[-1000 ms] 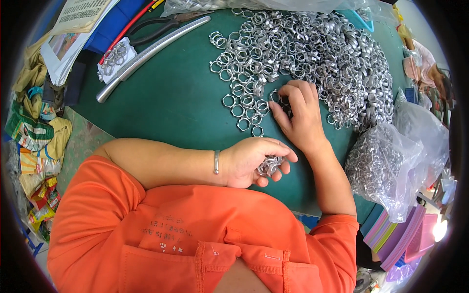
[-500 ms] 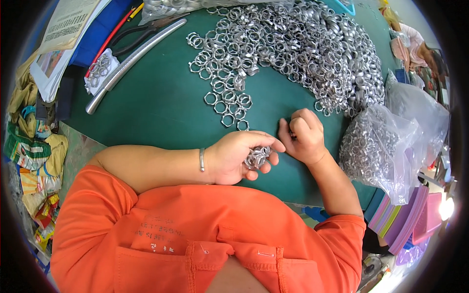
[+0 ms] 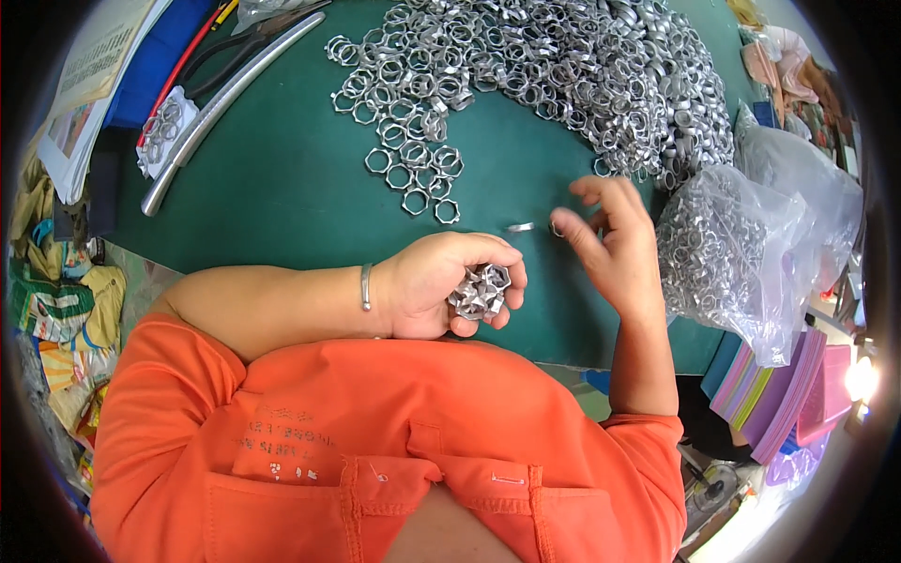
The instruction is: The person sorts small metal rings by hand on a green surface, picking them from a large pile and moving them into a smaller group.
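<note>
My left hand [image 3: 436, 286] is curled round a cluster of silver metal hexagonal rings [image 3: 479, 291], palm up. My right hand [image 3: 610, 244] is at the right over the green mat, thumb and fingers apart and curved. A single ring [image 3: 519, 227] shows edge-on between my hands; another sits at the right thumb's tip, whether touching I cannot tell. A group of loose rings [image 3: 413, 169] lies above my left hand, joining a large heap [image 3: 610, 84] of rings across the back and right.
A clear bag of rings [image 3: 709, 244] is at the right, beside stacked coloured foam sheets [image 3: 770, 394]. A long metal bar [image 3: 202, 131], black-handled pliers [image 3: 216, 56] and papers [image 3: 84, 113] lie at the left. The green table's [image 3: 235, 216] front edge runs near my body.
My right hand has left the heap, closed, and now opened farther right, with a single ring appearing between the hands. My left hand still holds its cluster. The whole view has shifted slightly.
</note>
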Demonstrator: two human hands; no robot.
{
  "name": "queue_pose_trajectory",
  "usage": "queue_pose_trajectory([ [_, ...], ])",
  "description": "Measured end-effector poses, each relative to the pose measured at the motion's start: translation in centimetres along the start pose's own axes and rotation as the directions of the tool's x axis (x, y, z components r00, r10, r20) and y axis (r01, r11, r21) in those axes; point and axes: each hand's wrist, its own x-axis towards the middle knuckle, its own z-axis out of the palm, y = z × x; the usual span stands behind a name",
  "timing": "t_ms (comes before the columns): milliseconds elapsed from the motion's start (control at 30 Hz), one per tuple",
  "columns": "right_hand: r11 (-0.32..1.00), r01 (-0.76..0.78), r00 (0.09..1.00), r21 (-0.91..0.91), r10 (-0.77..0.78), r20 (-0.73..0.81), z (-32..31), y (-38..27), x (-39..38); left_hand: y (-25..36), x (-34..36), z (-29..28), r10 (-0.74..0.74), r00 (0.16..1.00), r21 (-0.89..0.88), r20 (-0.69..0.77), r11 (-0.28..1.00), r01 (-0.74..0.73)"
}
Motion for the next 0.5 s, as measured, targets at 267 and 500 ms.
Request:
queue_pose_trajectory([
  [267,0.990,0.010,0.993,0.139,-0.026,0.111,0.8,0.3,0.1,0.0,0.2,0.0,0.000,0.999,0.122,-0.035,0.993,0.005],
  [500,0.993,0.031,0.995,0.113,-0.042,0.095,1.3,0.3,1.0,-0.1,0.3,0.1,-0.040,0.999,0.064,0.010,0.997,0.039],
])
